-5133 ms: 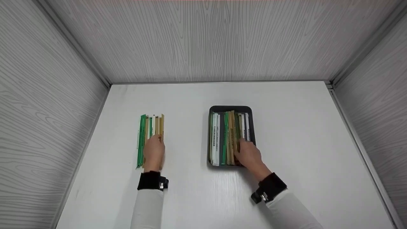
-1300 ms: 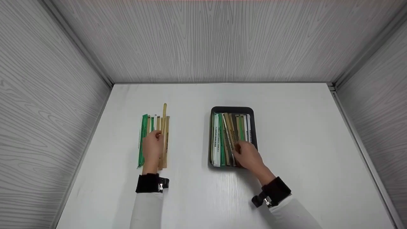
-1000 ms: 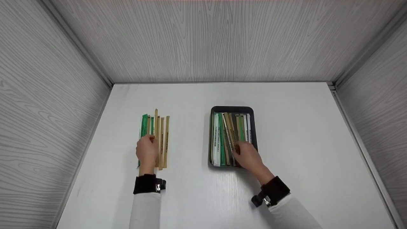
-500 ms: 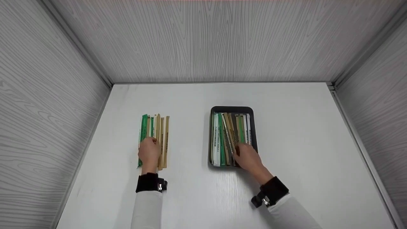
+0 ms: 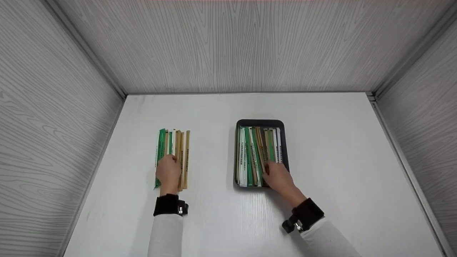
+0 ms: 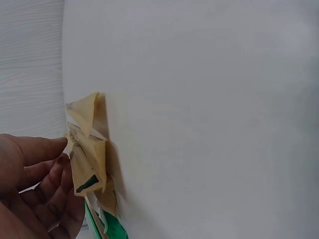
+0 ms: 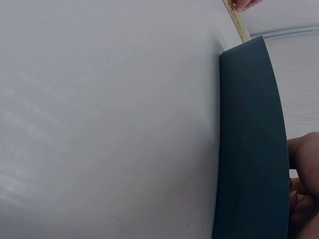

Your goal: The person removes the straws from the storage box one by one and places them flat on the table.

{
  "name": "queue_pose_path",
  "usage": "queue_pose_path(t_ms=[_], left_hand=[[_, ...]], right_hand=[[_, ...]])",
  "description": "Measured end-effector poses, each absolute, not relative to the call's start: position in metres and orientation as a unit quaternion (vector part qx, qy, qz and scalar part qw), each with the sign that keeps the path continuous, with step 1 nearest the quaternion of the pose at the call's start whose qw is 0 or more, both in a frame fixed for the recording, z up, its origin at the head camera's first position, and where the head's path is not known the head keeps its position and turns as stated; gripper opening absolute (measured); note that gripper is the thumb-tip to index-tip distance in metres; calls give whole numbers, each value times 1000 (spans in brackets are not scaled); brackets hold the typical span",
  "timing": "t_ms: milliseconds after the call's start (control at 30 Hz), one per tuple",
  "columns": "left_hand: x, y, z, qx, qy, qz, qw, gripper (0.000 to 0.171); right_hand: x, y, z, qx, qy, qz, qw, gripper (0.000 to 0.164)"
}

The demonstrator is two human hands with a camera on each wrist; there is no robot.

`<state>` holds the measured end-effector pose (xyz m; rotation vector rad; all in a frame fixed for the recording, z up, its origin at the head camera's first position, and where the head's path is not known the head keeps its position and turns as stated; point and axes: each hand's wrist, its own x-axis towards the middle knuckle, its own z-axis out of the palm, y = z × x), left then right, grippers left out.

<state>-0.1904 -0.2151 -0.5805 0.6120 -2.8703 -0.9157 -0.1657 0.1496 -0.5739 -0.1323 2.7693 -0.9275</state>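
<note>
Long thin paper-wrapped sticks in green, white and brown lie side by side in a loose row [image 5: 187,157] at the left. My left hand [image 5: 168,173] covers the row's near middle. In the left wrist view its thumb and forefinger pinch the edge of a brown paper-wrapped stick [image 6: 89,159]. Similar sticks fill a dark rectangular tray [image 5: 260,122] at the centre right, several slanting. My right hand [image 5: 279,178] reaches over the tray's near right part, its curled thumb and forefinger at a brown stick [image 5: 262,150]. The tray wall [image 7: 251,144] hides these fingertips in the right wrist view.
The white tabletop [image 5: 210,214] surrounds the row and the tray. Grey wood-grain panels stand at the back [image 5: 228,46], the left [image 5: 43,135] and the right [image 5: 425,117]. A black band with a small camera [image 5: 167,205] sits on each wrist.
The left hand has drawn a protruding brown stick left and down level with the row, then shifted slightly right. Within the tray, a green-and-white stick now shows among the slanted ones beside the right hand.
</note>
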Motion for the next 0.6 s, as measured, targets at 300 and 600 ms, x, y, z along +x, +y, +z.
queue_pose_path(t_ms=[300,600], left_hand=[[-191,-205,-576,181,-938,-288,66,22],[-190,-162,-562,118,-935,-311,126,16]], right_hand=[[-165,153,-573,-36,924,-362,115,29],[-164,152,-565,-29,918,-389,70,26]])
